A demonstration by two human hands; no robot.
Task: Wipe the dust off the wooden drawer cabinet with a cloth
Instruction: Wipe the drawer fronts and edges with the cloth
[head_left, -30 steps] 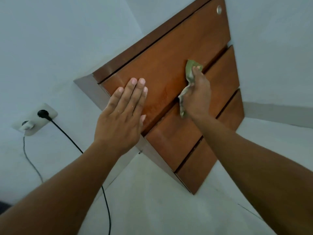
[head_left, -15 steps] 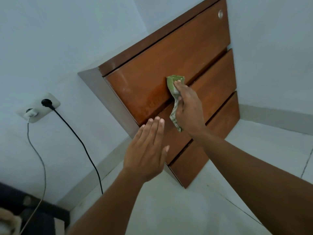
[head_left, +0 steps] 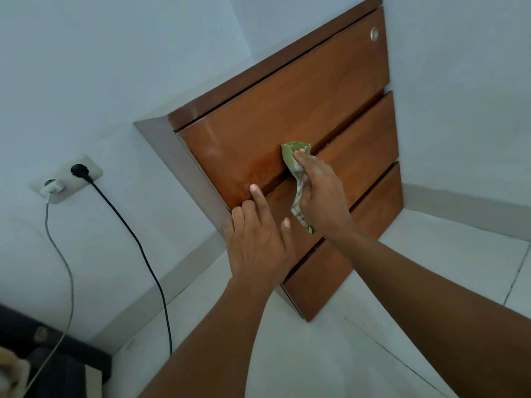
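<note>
The wooden drawer cabinet stands in a room corner, three brown drawer fronts facing me and a round lock at the top drawer's upper right. My right hand grips a green cloth and presses it on the lower edge of the top drawer front. My left hand lies flat with fingers apart on the middle drawer front near the cabinet's left edge, its index fingertip reaching the top drawer.
A wall socket at left holds a black plug with a black cable and a white charger with a grey cable. Dark objects sit at the lower left. Pale floor tiles surround the cabinet.
My right hand slid the cloth leftwards and down across the top drawer. My left hand left the top drawer front, dropped, and now rests on the middle drawer.
</note>
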